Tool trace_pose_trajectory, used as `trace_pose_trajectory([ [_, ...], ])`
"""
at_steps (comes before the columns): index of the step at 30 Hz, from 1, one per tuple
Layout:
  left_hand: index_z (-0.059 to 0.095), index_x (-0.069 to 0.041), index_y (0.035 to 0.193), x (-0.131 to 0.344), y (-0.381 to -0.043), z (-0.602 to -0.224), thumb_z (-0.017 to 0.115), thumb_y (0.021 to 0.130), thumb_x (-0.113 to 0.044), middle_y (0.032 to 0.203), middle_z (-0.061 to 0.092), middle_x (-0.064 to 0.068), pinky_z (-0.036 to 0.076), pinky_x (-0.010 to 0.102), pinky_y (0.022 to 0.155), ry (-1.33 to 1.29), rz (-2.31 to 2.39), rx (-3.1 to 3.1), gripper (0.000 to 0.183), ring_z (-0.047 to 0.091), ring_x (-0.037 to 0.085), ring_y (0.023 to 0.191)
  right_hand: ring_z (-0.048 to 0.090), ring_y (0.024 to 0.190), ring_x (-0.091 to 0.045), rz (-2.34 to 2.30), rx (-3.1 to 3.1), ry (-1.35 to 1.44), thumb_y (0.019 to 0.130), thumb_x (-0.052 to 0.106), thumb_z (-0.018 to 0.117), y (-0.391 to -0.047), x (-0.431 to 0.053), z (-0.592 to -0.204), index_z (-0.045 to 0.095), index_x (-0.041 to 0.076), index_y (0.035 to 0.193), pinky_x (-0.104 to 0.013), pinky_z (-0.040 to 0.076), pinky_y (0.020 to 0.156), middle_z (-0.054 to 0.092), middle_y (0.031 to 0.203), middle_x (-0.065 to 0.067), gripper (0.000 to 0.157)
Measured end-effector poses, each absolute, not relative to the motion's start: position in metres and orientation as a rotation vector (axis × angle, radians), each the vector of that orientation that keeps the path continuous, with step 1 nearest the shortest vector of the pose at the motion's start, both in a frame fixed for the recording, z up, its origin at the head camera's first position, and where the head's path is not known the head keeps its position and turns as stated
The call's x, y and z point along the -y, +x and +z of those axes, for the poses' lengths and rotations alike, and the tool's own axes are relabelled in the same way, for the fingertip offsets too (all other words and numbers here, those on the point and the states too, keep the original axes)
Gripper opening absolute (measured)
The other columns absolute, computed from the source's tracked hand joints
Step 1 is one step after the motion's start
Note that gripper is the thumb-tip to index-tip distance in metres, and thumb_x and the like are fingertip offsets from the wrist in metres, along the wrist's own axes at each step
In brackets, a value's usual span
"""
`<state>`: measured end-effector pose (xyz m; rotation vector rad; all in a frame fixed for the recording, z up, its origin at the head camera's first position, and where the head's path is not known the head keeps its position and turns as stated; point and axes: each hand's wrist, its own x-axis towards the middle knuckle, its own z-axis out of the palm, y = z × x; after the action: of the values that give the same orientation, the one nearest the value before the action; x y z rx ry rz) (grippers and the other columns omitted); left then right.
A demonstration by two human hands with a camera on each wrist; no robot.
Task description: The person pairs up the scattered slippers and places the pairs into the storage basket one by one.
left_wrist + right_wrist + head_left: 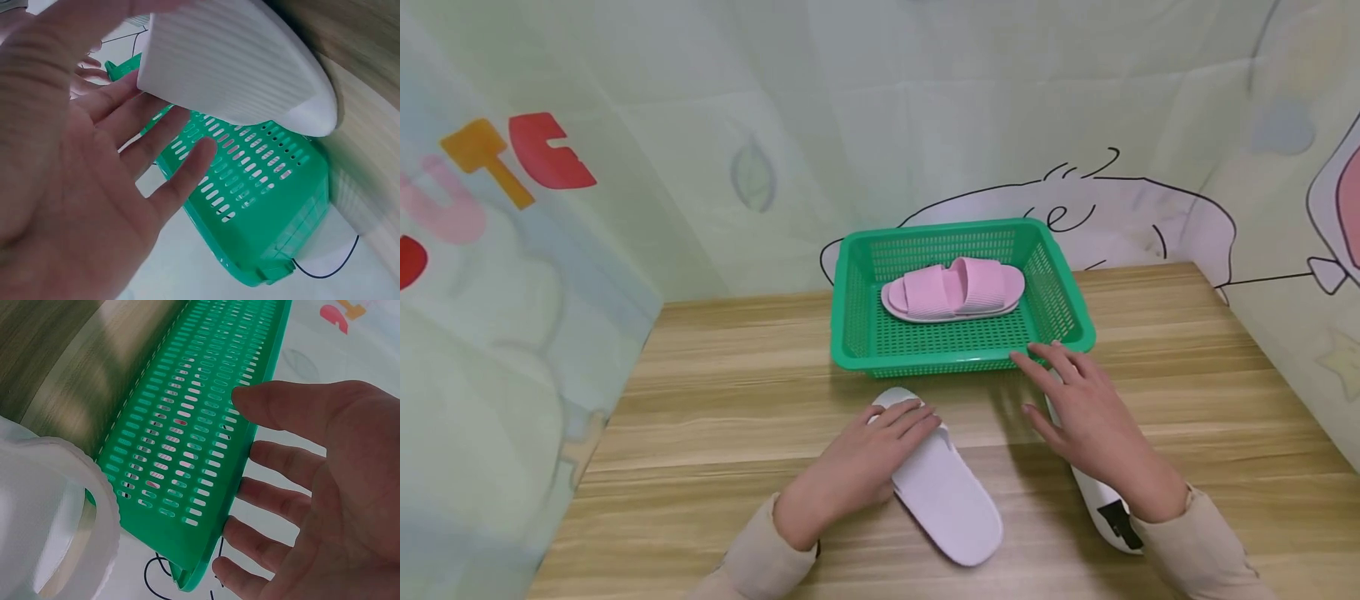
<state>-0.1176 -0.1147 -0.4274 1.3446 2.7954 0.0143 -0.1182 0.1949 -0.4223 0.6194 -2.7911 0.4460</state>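
A white slipper lies on the table, and my left hand is over its strap end. In the left wrist view, the left fingers are nearly straight, right at the ribbed strap. My right hand is spread, its fingertips overlapping the front right rim of the green basket. Beneath this hand lies a second white slipper, partly hidden; its strap arch shows in the right wrist view. Two pink slippers sit together inside the basket.
The basket stands at the back of a wood-grain table. Behind and beside the table hangs a pale printed curtain with letters and line drawings. A black patch shows at the near end of the right white slipper.
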Motion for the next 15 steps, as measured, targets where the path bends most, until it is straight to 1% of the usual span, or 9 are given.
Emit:
trace_pose_trajectory([
  [3,0.048,-0.009,0.155,0.115,-0.117,-0.427,0.087,0.074,-0.015,0.154,0.055,0.008,0.043,0.049,0.117,1.284,0.044,-2.780,0.090,0.048,0.027,0.145,0.049,0.138,-0.049,0.452,2.786,0.621,0.091,0.016,0.082,-0.118,-0.195,-0.423,0.058,0.009,0.151,-0.069,0.040,0.112,0.056,0.148,-0.022,0.066],
  [6,0.048,-0.008,0.154,0.117,-0.118,-0.429,0.088,0.073,-0.026,0.149,0.055,0.009,0.044,0.050,0.117,1.235,0.075,-2.775,0.092,0.048,0.028,0.141,0.049,0.138,-0.050,0.454,2.781,0.617,0.090,0.016,0.083,-0.117,-0.195,-0.424,0.058,0.008,0.151,-0.069,0.041,0.111,0.057,0.148,-0.022,0.066],
  [10,0.051,-0.007,0.151,0.120,-0.119,-0.431,0.089,0.072,-0.038,0.143,0.056,0.011,0.046,0.051,0.113,1.179,0.142,-2.778,0.093,0.048,0.030,0.136,0.048,0.138,-0.050,0.459,2.777,0.613,0.090,0.016,0.083,-0.116,-0.195,-0.425,0.058,0.008,0.150,-0.070,0.041,0.111,0.057,0.148,-0.022,0.066],
  [15,0.053,-0.008,0.147,0.126,-0.120,-0.434,0.089,0.071,-0.048,0.138,0.058,0.009,0.045,0.051,0.114,1.099,0.200,-2.797,0.093,0.049,0.030,0.130,0.047,0.140,-0.051,0.461,2.783,0.616,0.091,0.017,0.082,-0.118,-0.196,-0.424,0.057,0.009,0.152,-0.070,0.039,0.112,0.056,0.149,-0.022,0.066],
])
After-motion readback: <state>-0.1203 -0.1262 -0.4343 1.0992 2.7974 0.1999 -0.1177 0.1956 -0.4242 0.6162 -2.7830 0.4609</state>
